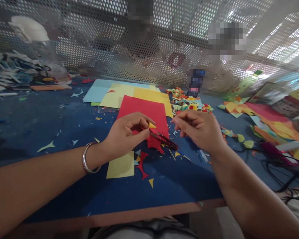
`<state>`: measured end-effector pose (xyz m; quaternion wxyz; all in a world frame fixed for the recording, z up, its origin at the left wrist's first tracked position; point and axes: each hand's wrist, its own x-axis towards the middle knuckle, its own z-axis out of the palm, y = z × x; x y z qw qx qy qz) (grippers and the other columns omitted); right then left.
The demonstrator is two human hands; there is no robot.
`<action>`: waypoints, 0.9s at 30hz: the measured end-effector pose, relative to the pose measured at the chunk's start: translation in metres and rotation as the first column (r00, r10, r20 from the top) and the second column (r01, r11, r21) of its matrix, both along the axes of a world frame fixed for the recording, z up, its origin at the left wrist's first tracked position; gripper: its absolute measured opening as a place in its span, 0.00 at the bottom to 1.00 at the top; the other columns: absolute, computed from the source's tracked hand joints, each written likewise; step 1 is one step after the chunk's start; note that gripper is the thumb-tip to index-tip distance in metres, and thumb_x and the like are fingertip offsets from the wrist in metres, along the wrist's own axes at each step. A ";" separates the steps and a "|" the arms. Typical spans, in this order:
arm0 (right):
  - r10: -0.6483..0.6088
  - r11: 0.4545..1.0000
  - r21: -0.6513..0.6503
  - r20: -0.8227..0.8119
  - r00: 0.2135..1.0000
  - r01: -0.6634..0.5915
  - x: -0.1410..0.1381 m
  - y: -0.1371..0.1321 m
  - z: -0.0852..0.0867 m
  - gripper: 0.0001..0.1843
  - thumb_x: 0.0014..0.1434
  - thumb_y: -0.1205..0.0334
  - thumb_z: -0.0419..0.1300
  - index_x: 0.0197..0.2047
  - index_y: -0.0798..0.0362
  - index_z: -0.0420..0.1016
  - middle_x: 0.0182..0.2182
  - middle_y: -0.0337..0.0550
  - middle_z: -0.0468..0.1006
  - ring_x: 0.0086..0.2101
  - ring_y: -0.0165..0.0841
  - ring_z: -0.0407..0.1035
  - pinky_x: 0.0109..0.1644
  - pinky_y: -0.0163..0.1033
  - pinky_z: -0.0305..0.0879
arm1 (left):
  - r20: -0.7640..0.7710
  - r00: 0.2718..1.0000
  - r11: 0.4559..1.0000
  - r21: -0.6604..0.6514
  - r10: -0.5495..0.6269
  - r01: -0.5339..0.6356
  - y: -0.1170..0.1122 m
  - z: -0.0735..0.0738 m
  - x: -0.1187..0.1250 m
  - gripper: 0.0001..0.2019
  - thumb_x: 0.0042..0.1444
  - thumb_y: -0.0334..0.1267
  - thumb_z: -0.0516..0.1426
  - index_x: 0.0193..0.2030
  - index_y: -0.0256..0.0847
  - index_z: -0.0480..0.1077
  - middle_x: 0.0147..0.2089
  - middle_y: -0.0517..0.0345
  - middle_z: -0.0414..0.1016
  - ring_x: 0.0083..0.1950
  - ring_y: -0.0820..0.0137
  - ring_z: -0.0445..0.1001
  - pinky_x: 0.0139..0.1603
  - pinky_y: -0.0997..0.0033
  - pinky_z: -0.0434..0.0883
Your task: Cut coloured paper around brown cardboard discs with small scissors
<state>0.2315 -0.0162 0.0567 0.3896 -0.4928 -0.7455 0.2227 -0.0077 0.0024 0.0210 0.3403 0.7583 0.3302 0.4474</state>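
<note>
My left hand (127, 134), with a silver bangle at the wrist, is closed in a pinch on a small yellow paper piece (152, 125). Across from it, my right hand (198, 129) has its thumb and fingers drawn together; whatever they hold, if anything, is too small to make out. Between the hands lies a slim dark red tool (168, 141), its kind unclear. Under the left hand is a red paper sheet (144, 108), overlapping a yellow sheet (154, 94). A pale yellow strip (122, 166) and a red cut-out scrap (142, 166) lie nearer the front edge.
Small folded paper pieces (183, 101) are heaped beyond my right hand, near a phone (196, 81). Coloured paper (266, 114) and a black cable (279, 172) lie to the right. A white-topped bottle (46, 56) stands back left, before a perforated metal screen (102, 49).
</note>
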 end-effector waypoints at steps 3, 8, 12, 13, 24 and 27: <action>-0.068 0.997 0.056 0.208 0.976 0.057 0.020 -0.006 0.007 0.10 0.65 0.57 0.59 0.36 0.52 0.76 0.26 0.39 0.77 0.22 0.27 0.69 0.24 0.32 0.63 | 0.027 0.999 0.999 -0.033 0.019 -0.018 0.003 -0.003 0.001 0.07 0.58 0.32 0.60 0.29 0.42 0.70 0.43 0.51 0.80 0.49 0.63 0.78 0.46 0.66 0.72; -0.186 0.982 0.079 0.565 0.804 0.172 0.079 -0.022 -0.001 0.09 0.62 0.56 0.59 0.43 0.49 0.78 0.35 0.44 0.82 0.28 0.34 0.75 0.30 0.39 0.69 | 0.080 0.997 0.994 -0.113 0.009 0.000 0.006 -0.005 0.002 0.06 0.57 0.32 0.61 0.29 0.42 0.71 0.43 0.52 0.80 0.49 0.65 0.78 0.44 0.70 0.72; -0.212 0.973 0.070 0.646 0.733 0.220 0.122 -0.029 -0.017 0.16 0.59 0.56 0.58 0.48 0.51 0.77 0.42 0.51 0.82 0.37 0.43 0.77 0.38 0.47 0.73 | 0.116 0.993 0.982 -0.188 -0.011 0.032 0.007 -0.007 0.004 0.05 0.57 0.34 0.62 0.30 0.41 0.72 0.44 0.50 0.80 0.49 0.65 0.77 0.43 0.70 0.72; -0.201 0.976 0.066 0.655 0.728 0.209 0.128 -0.029 -0.020 0.18 0.58 0.57 0.58 0.50 0.51 0.77 0.44 0.52 0.82 0.39 0.45 0.77 0.43 0.50 0.73 | 0.124 0.992 0.979 -0.199 -0.014 0.039 0.008 -0.008 0.004 0.05 0.57 0.35 0.62 0.30 0.41 0.72 0.43 0.50 0.80 0.49 0.64 0.77 0.42 0.71 0.72; -0.009 0.992 -0.087 0.698 0.716 0.097 0.124 -0.014 -0.030 0.22 0.52 0.63 0.58 0.52 0.54 0.75 0.49 0.53 0.78 0.49 0.47 0.75 0.53 0.51 0.71 | 0.103 0.994 0.969 -0.240 -0.039 0.063 0.007 -0.008 0.005 0.06 0.57 0.35 0.62 0.30 0.41 0.73 0.46 0.49 0.80 0.47 0.64 0.78 0.40 0.70 0.73; -0.070 0.986 -0.069 0.654 0.754 0.151 0.121 -0.018 -0.031 0.21 0.52 0.61 0.59 0.50 0.53 0.75 0.44 0.49 0.81 0.41 0.44 0.77 0.46 0.48 0.73 | 0.113 0.993 0.967 -0.247 -0.040 0.067 0.008 -0.007 0.005 0.05 0.57 0.34 0.62 0.29 0.41 0.73 0.44 0.50 0.81 0.49 0.63 0.78 0.41 0.71 0.74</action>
